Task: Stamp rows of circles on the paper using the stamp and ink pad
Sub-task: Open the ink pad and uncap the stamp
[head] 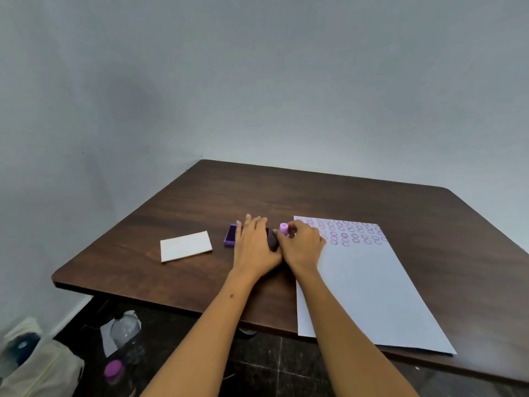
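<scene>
Right hand (pixel 303 245): fingers closed around the pink stamp (pixel 284 229), held upright just left of the paper (pixel 363 282) top-left corner. Left hand (pixel 254 245): flat, fingers extended, palm down on the ink pad (pixel 272 242). Purple lid (pixel 230 237) lies just left of the pad. Rows of purple circles (pixel 347 233) cover the paper's top. White card (pixel 186 246) lies well left of the paper, on the table (pixel 286 190).

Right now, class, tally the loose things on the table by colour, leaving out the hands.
White: 2 (paper, small card)
Purple: 2 (stamp, ink pad)
Total: 4
</scene>
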Tool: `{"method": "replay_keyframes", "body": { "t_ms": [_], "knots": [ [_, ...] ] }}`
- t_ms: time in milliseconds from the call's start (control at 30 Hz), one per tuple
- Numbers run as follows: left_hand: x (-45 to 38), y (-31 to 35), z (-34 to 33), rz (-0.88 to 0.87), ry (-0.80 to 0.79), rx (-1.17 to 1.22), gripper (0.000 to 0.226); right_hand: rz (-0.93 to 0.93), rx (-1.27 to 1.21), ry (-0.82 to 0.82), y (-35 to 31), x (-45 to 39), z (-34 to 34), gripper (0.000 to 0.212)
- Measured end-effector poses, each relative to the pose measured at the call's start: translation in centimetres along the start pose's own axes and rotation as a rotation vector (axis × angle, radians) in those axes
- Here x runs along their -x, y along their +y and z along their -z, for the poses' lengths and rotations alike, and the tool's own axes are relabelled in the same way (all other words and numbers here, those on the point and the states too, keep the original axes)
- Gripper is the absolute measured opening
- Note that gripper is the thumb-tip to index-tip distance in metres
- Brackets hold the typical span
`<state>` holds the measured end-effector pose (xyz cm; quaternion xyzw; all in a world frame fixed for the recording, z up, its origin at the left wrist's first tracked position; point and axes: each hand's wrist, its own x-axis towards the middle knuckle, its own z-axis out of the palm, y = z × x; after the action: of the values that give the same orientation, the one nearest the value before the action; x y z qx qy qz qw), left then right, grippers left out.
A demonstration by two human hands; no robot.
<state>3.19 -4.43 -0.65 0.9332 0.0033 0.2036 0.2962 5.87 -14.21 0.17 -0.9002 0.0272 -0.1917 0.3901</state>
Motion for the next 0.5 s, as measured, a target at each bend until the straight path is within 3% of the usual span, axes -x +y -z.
{"method": "replay_keyframes", "body": {
  "t_ms": [267,500],
  "knots": [
    [-0.15,-0.07,0.51,-0.028,-0.036,0.006,0.019,0.052,-0.125,0.019,-0.36,0.84,0.63,0.022],
    [-0.47,-0.37,0.39,-0.035,0.019,0.067,0.014,0.049,-0.214,0.014,-0.55,0.96,0.81,0.019]
  ]
}}
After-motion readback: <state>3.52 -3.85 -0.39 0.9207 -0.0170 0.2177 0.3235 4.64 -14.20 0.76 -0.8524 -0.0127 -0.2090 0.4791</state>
